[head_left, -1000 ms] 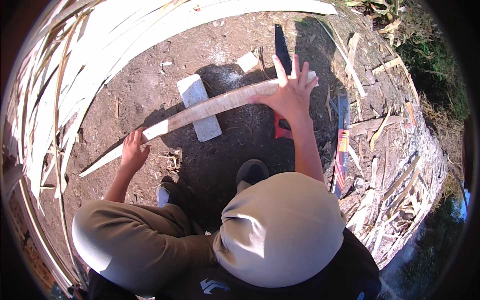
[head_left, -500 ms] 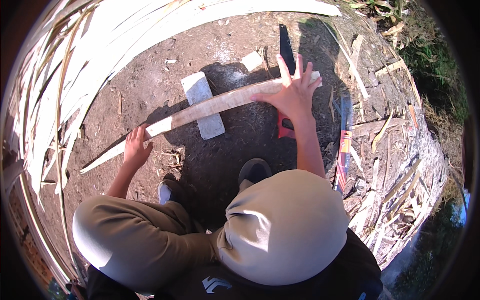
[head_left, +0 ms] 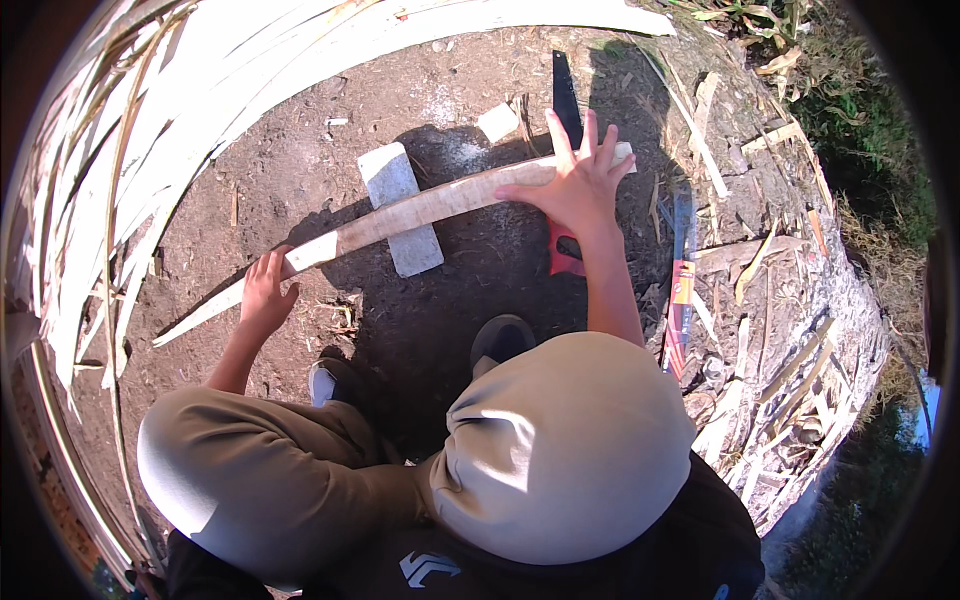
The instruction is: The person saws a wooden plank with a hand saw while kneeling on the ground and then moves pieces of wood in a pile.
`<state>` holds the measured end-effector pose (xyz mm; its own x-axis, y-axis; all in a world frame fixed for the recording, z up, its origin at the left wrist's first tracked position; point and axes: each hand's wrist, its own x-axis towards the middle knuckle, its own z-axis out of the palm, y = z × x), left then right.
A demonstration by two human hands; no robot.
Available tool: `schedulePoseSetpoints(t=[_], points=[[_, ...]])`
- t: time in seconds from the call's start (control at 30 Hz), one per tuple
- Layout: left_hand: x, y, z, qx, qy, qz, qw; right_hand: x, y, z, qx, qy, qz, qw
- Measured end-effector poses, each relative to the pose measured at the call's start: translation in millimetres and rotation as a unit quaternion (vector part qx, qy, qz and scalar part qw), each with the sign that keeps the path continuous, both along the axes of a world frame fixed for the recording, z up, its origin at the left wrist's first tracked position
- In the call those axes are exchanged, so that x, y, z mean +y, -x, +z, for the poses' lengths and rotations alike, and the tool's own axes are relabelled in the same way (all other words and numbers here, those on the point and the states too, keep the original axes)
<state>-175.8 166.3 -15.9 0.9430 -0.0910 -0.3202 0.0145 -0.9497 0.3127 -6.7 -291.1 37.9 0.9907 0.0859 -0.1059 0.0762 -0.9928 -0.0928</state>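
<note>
A long pale wooden board (head_left: pixel 440 206) lies across a white rectangular block (head_left: pixel 412 250), slanting from lower left to upper right. My left hand (head_left: pixel 265 298) curls its fingers over the board near its narrow left end, with the thumb on the near side. On the right end rests my right hand (head_left: pixel 580 190), fingers spread wide and pressing flat on the wood. Beneath that end, a handsaw lies on the ground, its black blade (head_left: pixel 567 95) poking out beyond the board and its red handle (head_left: pixel 561 252) on the near side, partly behind my right wrist.
A small pale wood offcut (head_left: pixel 498 122) sits beyond the board. To the right lies a long narrow blade in an orange sleeve (head_left: pixel 682 285). Wood scraps (head_left: pixel 760 390) litter the right side. Long pale strips (head_left: pixel 130 180) curve along the left and far side. My shoes (head_left: pixel 503 337) are close by.
The whole scene has shifted slightly leftward in the view. Both hands keep their places on the board, and the board stays on the block.
</note>
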Motion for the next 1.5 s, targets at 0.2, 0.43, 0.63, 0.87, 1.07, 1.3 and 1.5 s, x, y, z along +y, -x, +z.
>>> schedulePoseSetpoints(t=[0.2, 0.43, 0.63, 0.87, 1.07, 1.3, 1.5], points=[[-0.2, 0.2, 1.6, 0.020, -0.002, 0.020, 1.000, 1.9, -0.4, 2.7, 0.013, -0.009, -0.002, 1.000], [-2.4, -1.1, 1.2, 0.003, -0.004, 0.002, 1.000, 0.6, 2.2, -4.5, 0.008, -0.026, 0.003, 1.000], [-3.3, -0.9, -2.5, 0.010, 0.001, 0.003, 1.000, 1.4, 2.5, -3.5, -0.002, 0.003, 0.008, 1.000], [2.3, 2.5, 2.0, 0.004, -0.009, 0.006, 1.000, 9.3, 2.5, -7.7, -0.007, -0.025, 0.009, 1.000], [15.3, -0.7, 13.0, 0.032, 0.010, -0.014, 0.999, 14.4, 23.0, 12.5, -0.168, -0.158, 0.055, 0.971], [12.7, -22.6, 28.0, 0.125, 0.047, -0.041, 0.990, -43.0, 142.0, -49.4, -0.144, -0.182, -0.033, 0.972], [12.9, -72.9, 55.8, 0.083, 0.062, -0.096, 0.990, -30.4, 136.7, -41.2, -0.168, -0.255, 0.025, 0.952]])
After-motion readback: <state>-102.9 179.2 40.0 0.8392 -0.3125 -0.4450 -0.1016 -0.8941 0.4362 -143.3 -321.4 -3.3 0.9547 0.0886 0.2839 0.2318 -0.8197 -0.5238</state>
